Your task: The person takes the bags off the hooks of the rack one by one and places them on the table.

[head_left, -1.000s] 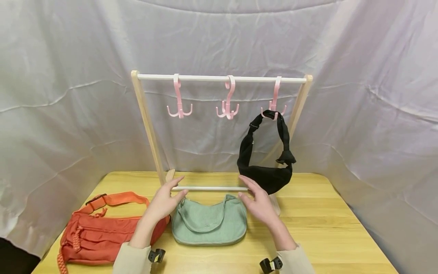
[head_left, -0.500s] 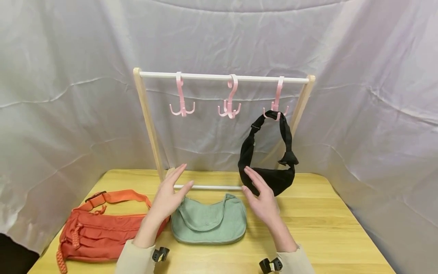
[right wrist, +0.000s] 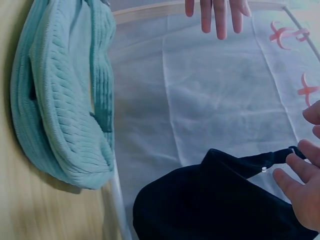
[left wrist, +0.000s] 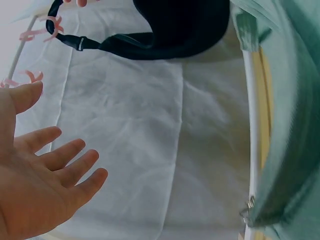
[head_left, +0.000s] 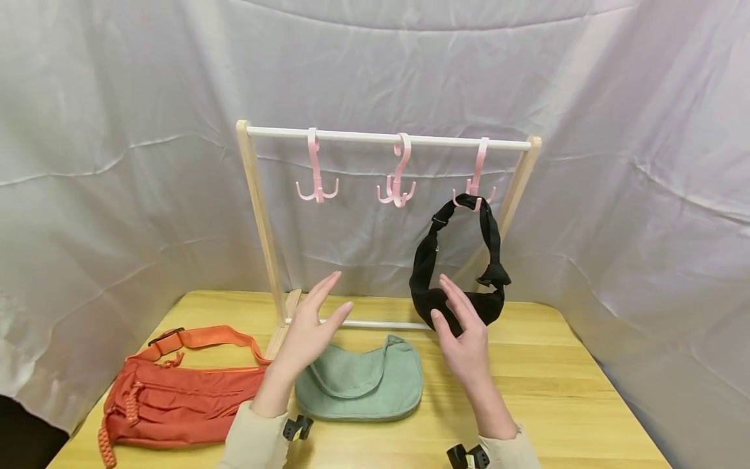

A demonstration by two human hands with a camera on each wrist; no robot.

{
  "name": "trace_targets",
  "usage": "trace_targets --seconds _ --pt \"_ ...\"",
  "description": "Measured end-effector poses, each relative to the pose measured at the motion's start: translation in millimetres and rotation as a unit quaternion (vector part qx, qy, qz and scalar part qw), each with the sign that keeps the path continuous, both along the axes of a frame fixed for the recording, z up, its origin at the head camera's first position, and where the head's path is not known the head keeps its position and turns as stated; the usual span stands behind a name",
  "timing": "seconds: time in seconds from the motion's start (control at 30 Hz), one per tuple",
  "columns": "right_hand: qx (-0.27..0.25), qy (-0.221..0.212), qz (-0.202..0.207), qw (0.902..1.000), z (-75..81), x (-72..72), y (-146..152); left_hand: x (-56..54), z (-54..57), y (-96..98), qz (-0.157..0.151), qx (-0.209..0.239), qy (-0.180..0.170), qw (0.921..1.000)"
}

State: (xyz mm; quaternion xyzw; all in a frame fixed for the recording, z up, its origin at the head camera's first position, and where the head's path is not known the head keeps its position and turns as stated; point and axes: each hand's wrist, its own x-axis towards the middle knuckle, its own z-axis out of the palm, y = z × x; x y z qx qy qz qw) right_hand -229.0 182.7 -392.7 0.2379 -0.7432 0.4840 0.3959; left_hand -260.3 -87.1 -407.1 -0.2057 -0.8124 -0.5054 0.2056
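Note:
Both hands are raised with nothing in them. My left hand (head_left: 307, 335) has its fingers extended and thumb spread, overlapping the left end of a sage-green corduroy shoulder bag (head_left: 381, 391) in the head view. That bag lies on the table with its strap folded over its front. My right hand (head_left: 469, 339), also with fingers extended, overlaps the lower part of a black shoulder bag (head_left: 423, 267). By its strap, the black bag hangs from the rightmost pink hook (head_left: 476, 172). A red waist bag (head_left: 181, 407) with an orange strap lies left of the left forearm.
A wooden rack with a white top bar (head_left: 357, 137) stands at the back of the table (head_left: 556, 391). The left pink hook (head_left: 316, 169) and the middle pink hook (head_left: 398, 176) carry no bag. Grey cloth (head_left: 375, 71) encloses the back and sides.
Both hands have risen and shifted to the right, the left one more so. The bags lie or hang as before, and the head view has shifted slightly.

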Motion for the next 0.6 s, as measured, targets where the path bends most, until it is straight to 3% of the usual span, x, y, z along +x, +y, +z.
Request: trace_targets --seconds 0.1,0.27,0.4,0.6 --pt "-0.007 0.013 -0.001 0.9999 12.7 10.0 -3 -1.2 3.6 7.1 -0.005 0.009 0.002 0.9999" --pt "-0.011 0.027 -0.008 0.9995 21.0 17.2 -1 -4.3 8.4 21.0 -0.020 0.029 -0.004 0.9994" --pt "-0.006 0.044 -0.013 0.9989 25.1 18.7 3 -7.8 12.5 31.5 -0.022 0.035 -0.020 0.9990" --pt "0.005 0.080 -0.031 0.9963 27.9 13.3 14 -14.5 18.8 44.1 -0.026 0.039 -0.012 0.9988"
